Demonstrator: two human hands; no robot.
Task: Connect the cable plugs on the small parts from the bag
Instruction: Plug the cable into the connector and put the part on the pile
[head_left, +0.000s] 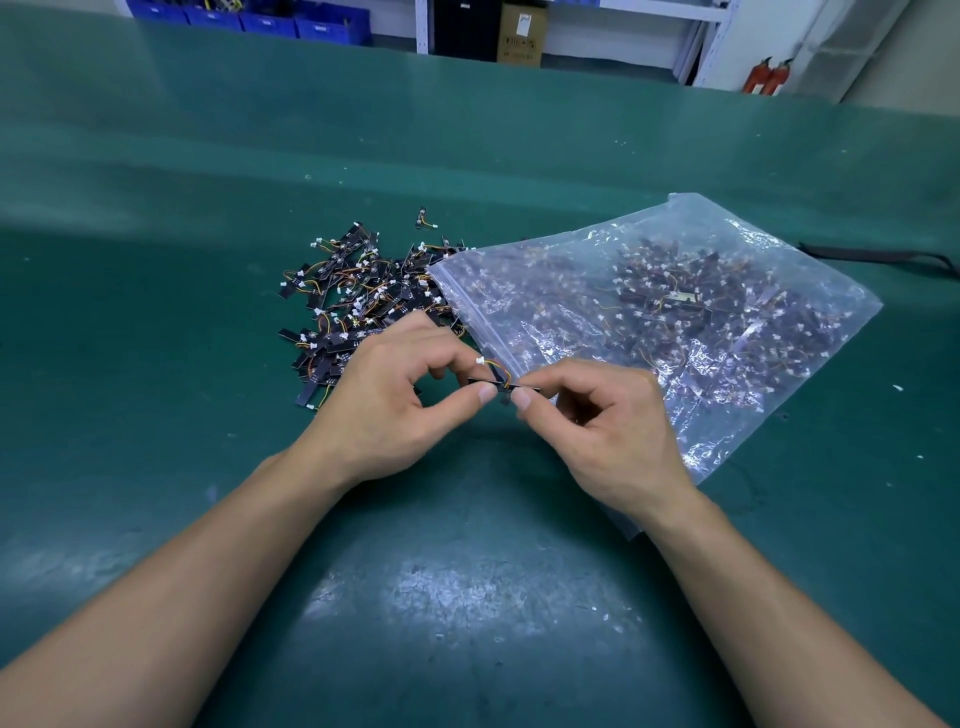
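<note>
Here the part (503, 385) is pinched in the grip of left hand (384, 400) and right hand (597, 421); its white plug (480, 360) should be seated squarely.

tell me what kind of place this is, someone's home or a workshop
Most likely an electronics assembly workshop: a green bench mat, a zip bag stuffed with identical small wired parts beside a loose pile of them, and blue storage bins at the back.
</note>
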